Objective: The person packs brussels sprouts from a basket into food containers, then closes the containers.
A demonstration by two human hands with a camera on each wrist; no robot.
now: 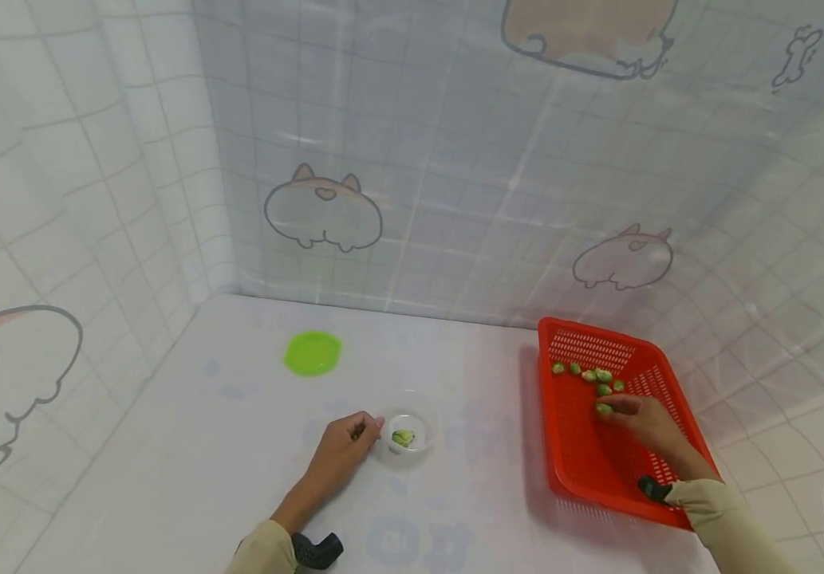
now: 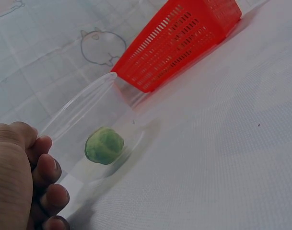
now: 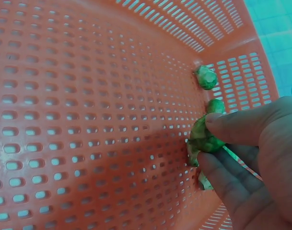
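Observation:
At the rim of a clear plastic bowl (image 1: pixel 426 434), my left hand (image 1: pixel 340 450) pinches the edge between thumb and curled fingers. One Brussels sprout (image 2: pixel 104 145) lies at the bottom of that bowl, seen through its wall in the left wrist view. Over in the red basket (image 1: pixel 577 458), my right hand (image 1: pixel 644 422) holds another Brussels sprout (image 3: pixel 205 138) between thumb and fingertips. Several loose sprouts (image 1: pixel 602 375) lie towards the basket's far end, partly hidden behind my fingers in the right wrist view.
A bright green lid-like disc (image 1: pixel 313 353) lies flat on the white table covering (image 1: pixel 483 478), farther back and left of the bowl. Pale sheets with a grid and cartoon animals (image 1: pixel 323 209) hang behind and at both sides. The basket's right side is close to the right sheet.

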